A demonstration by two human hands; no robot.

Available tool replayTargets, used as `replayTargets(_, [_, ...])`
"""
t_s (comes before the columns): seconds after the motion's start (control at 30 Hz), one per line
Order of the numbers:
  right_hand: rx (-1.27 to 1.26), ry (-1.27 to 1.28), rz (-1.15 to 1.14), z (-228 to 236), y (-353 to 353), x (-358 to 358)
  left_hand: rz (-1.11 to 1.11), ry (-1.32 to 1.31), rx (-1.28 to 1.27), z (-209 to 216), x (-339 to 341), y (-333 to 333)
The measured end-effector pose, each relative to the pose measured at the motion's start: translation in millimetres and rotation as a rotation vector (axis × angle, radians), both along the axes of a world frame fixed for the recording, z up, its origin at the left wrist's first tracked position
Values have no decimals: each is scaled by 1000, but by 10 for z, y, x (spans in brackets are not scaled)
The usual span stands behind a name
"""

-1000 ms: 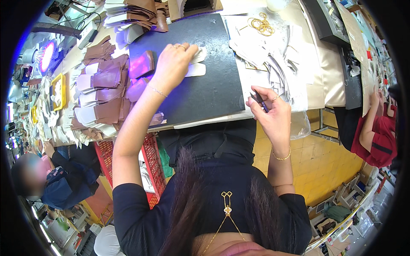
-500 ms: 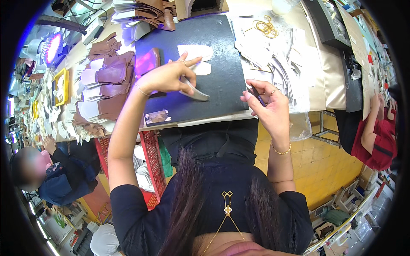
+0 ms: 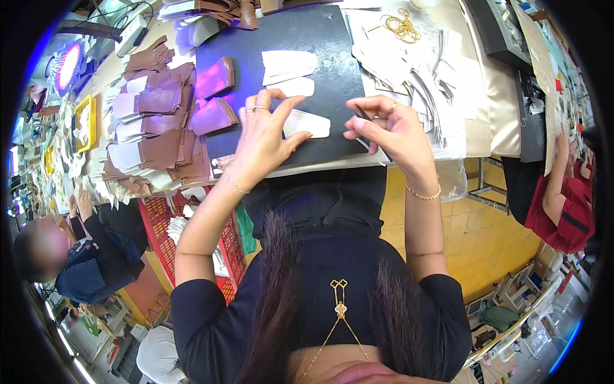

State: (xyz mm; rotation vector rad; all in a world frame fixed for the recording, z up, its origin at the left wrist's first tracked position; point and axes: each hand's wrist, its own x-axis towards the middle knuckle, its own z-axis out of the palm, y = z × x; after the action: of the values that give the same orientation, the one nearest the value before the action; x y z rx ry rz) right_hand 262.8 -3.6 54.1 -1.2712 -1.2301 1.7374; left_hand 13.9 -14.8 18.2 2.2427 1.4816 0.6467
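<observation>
A flat, tapered white piece lies near the front of the black board. Over its left end is my left hand, thumb and forefinger spread apart, the thumb tip at the piece's near edge; whether it touches cannot be told. My right hand pinches a thin dark pen-like tool just right of that piece. Two more white pieces, an upper one and a lower one, rest farther back. On the board's left side sit two brown pieces, tinted purple by light.
Stacked brown-and-white pieces spread along the left. White strips and a coil of yellow bands lie to the right. A glowing lamp stands far left. Below the table is a red crate. Other people are at both sides.
The white piece, held tilted in my left hand before, now lies flat on the board. My left hand's fingers have spread, and my right hand has moved left toward the piece with the tool.
</observation>
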Motion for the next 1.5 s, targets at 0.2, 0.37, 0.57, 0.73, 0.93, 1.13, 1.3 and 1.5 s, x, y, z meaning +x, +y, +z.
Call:
replayTargets(0.2, [-50, 102, 201, -77, 225, -310, 26, -704, -670, -43, 210, -129])
replayTargets(0.37, [89, 153, 94, -146, 223, -289, 123, -999, -807, -107, 244, -138])
replayTargets(0.57, [29, -123, 75, -274, 72, -320, 169, -1021, -695, -60, 133, -96])
replayTargets(0.73, [45, 49, 45, -310, -34, -505, 175, -943, -482, -69, 197, -188])
replayTargets(0.93, [-73, 6, 158, -314, 33, -505, 222, -763, -317, -141, 131, -270])
replayTargets(1.13, [5, -190, 2, -369, 76, -404, 44, -30, 169, -354, -126, -353])
replayTargets(1.3, [27, -258, 103, -415, 138, -524, 55, 72, 217, -476, -116, -531])
replayTargets(1.5, [177, -477, 321, -433, 324, -793, 113, 57, 251, -509, -85, -507])
